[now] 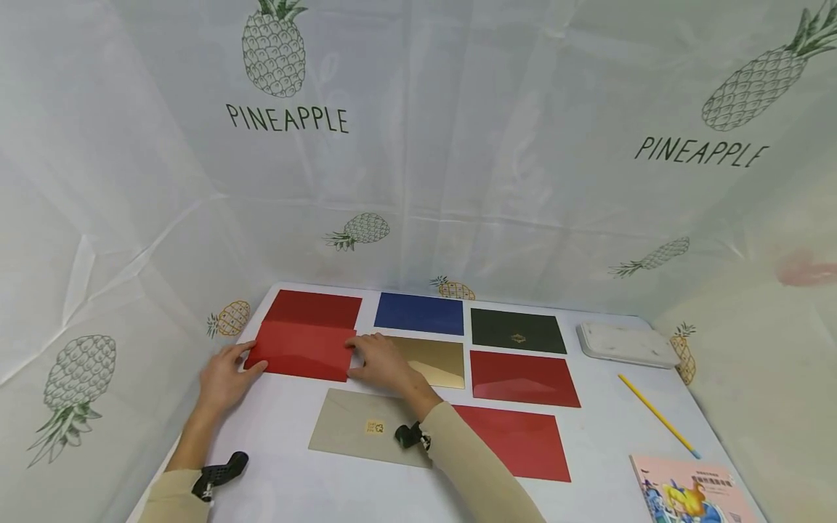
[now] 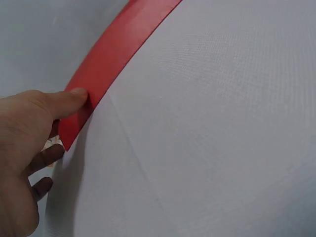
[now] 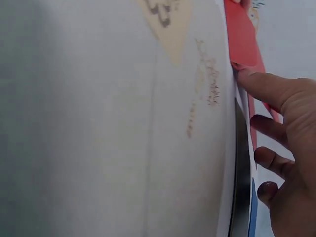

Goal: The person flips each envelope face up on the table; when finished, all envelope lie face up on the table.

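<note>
A flat red envelope is held by both hands at the back left of the table, overlapping another red envelope behind it. At its left edge my left hand pinches it; the left wrist view shows the thumb on top of the red paper. My right hand pinches the opposite edge, reaching over the gold envelope. In the right wrist view, the thumb meets the corner of the red envelope, while the other fingers are spread apart.
Near the right forearm lies a grey envelope with a gold mark. Blue, dark green and two red envelopes lie further right. A white case, yellow pencil and pink book line the right side.
</note>
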